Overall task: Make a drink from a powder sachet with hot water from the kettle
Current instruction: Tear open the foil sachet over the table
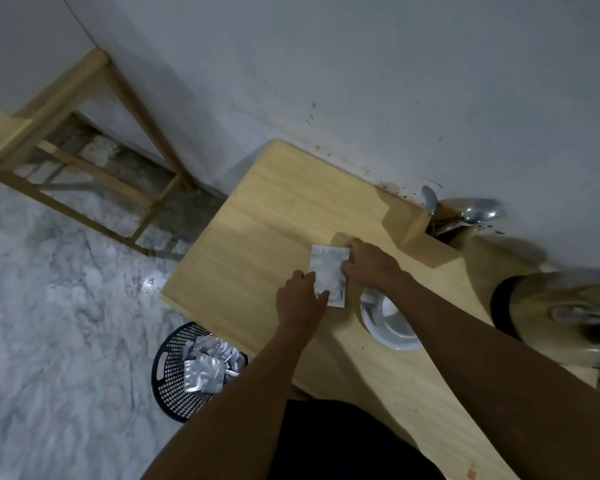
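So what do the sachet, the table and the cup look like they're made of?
Sachet: silvery foil or foil laminate, crinkled and reflective. Table: light wood or wood-look laminate, matte, with straight grain lines. Cup: smooth glossy white, probably ceramic, though plastic can't be ruled out.

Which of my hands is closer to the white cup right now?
Right. The right hand grips the sachet just above the white cup; the left hand holds the sachet's far side, further from the cup.
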A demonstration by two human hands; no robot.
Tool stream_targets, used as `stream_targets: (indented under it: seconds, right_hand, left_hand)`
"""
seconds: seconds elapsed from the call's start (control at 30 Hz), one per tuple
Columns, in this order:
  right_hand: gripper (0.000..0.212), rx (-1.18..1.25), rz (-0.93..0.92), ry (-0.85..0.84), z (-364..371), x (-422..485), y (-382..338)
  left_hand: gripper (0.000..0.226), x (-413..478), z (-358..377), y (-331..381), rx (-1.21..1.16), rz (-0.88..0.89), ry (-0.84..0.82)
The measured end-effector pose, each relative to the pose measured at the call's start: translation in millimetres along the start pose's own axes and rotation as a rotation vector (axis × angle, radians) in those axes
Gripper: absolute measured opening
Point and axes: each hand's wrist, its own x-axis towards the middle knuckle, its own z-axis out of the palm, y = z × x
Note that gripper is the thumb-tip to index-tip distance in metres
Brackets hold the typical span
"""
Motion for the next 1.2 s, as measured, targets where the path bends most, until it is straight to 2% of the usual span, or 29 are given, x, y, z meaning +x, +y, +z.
stream_targets:
  seconds: [0.07,0.2,0.33,0.47,0.57,0.67,0.73,0.87,1.03,1.2]
  right_hand:
    - [0.042,0.035,0.04,-0.001,4,4,-2]
    - [0.017,0.109,0.078,0.109,7,3,-7]
    - [0.013,0.192,0.032,0.148,3,-2,-7]
    - [0.017,0.389,-0.065,0.133,-14,-21,-10]
    - [0.017,0.56,-0.114,0.144,-29,-47,-16]
    - [0.013,0.718,-0.117,0.156,-37,-70,-18]
    - [0.012,0.796,-0.098,0.167,-40,-83,-17]
    - [0.021,0.818,-0.1,0.224,-48,-101,-12]
    - [0.012,0.757,-0.188,0.336,-54,-117,-12]
    - [0.01,0.656,-0.226,0.378,-63,-130,-8]
  left_hand:
    - [0.051,2,1,-2,-0.003,0.009,-0.004]
    - [0.052,4,3,-7,0.018,0.03,-0.018]
    - [0.046,5,0,-7,-0.003,0.038,-0.002]
    - [0.053,11,-17,-7,-0.228,-0.02,0.133]
    - [0.062,16,-39,-7,-0.481,0.028,0.198]
    - [0.032,17,-66,-2,-0.723,0.139,0.08]
    - [0.018,15,-81,6,-0.789,0.185,-0.015]
    - [0.016,14,-92,19,-0.732,0.261,-0.08]
    - [0.017,3,-100,42,-0.702,0.367,-0.191]
    - [0.021,-5,-106,58,-0.61,0.452,-0.215]
